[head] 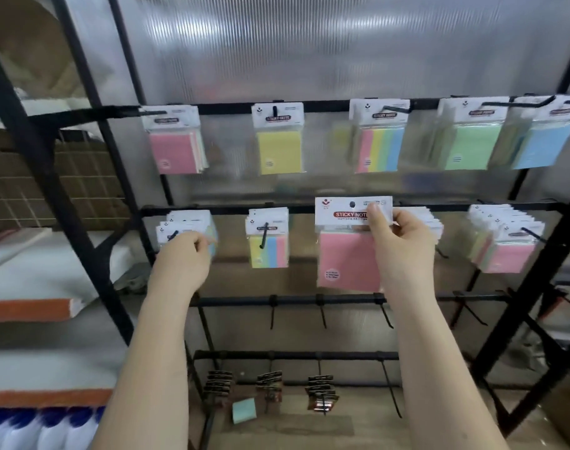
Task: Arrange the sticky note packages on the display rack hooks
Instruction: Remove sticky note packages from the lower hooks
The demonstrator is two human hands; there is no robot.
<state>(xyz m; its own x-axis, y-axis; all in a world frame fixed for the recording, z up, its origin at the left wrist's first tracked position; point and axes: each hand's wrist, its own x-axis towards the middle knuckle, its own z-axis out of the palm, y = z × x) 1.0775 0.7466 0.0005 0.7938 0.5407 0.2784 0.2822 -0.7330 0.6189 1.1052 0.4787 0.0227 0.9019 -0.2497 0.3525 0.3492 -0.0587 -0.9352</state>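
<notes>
My right hand point(398, 237) pinches the white header card of a pink sticky note package point(345, 251), held upright in front of the middle rail of the black display rack point(238, 207). More packages hang behind that hand on a hook. My left hand point(186, 254) grips the stack of packages point(186, 224) on the leftmost middle-row hook, its fingers curled round the stack's lower part. A striped package point(268, 238) hangs on the hook between my hands. The top row carries pink point(175, 141), yellow point(278, 139), striped point(379, 138), green point(470, 138) and blue point(546, 138) packages.
A thick stack of packages point(504, 241) hangs at the middle row's right end. The third rail point(293, 300) has bare hooks. Dark items point(321, 393) hang on the lowest rail, and a loose green pad point(244, 410) lies below. Shelves with boxes stand at left.
</notes>
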